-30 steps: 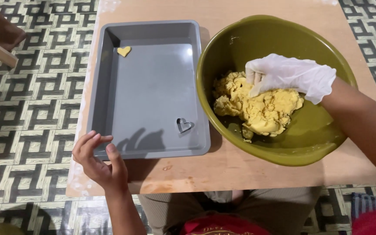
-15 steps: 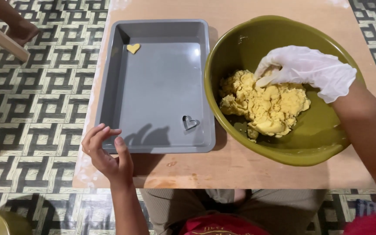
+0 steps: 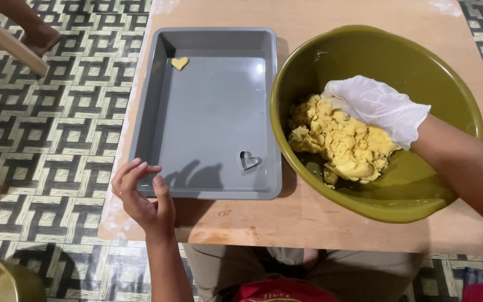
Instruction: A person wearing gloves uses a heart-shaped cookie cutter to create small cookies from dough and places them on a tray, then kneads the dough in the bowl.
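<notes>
The right hand (image 3: 373,109), wearing a thin clear glove, is pressing down into the yellow dough (image 3: 339,140) inside the olive-green bowl (image 3: 375,50). Its fingers are curling over the top of the lump, knuckles up, so they are gripping or kneading the dough rather than lifting it; the fingertips are buried and I cannot tell how tightly they are closing. The glove is presumably keeping the sticky dough off the skin. The dough is sitting low in the bowl, directly under and just ahead of those fingers.

The bare left hand (image 3: 141,196) is hovering at the near left corner of the grey baking tray (image 3: 146,112), fingers released and loosely bent, holding nothing. Its fingertips are just beside the tray's rim, perhaps steadying it, though contact is unclear.

Well beyond the left fingers, a small heart-shaped piece of dough (image 3: 179,63) is lying in the tray's far corner. A metal heart cutter (image 3: 248,160) is resting on the tray floor between the two hands. Tray and bowl are standing side by side on the wooden tabletop (image 3: 308,223).
</notes>
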